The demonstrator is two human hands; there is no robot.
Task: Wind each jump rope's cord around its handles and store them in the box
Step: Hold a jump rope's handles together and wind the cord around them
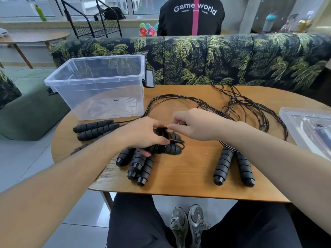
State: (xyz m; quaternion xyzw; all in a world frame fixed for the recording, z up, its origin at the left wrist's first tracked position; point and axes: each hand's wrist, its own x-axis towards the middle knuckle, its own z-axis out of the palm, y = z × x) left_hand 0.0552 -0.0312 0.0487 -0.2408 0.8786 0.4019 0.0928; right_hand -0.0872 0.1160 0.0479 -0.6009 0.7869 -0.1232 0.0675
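hands point(161, 129) seemingly winding cord point(232, 104), handles point(168, 142)

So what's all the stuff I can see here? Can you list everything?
box: one, clear, empty, back left of the table
lid: one, clear, right edge of the table
handles: black foam; two front right, three front middle, two by the box, two in the left hand
cords: thin, dark, tangled across the back of the table
table: one, wooden, oval
sofa: one, dark with green leaves, behind the table
person in a black top: one, behind the sofa
left hand: holds a handle pair
right hand: pinches a cord
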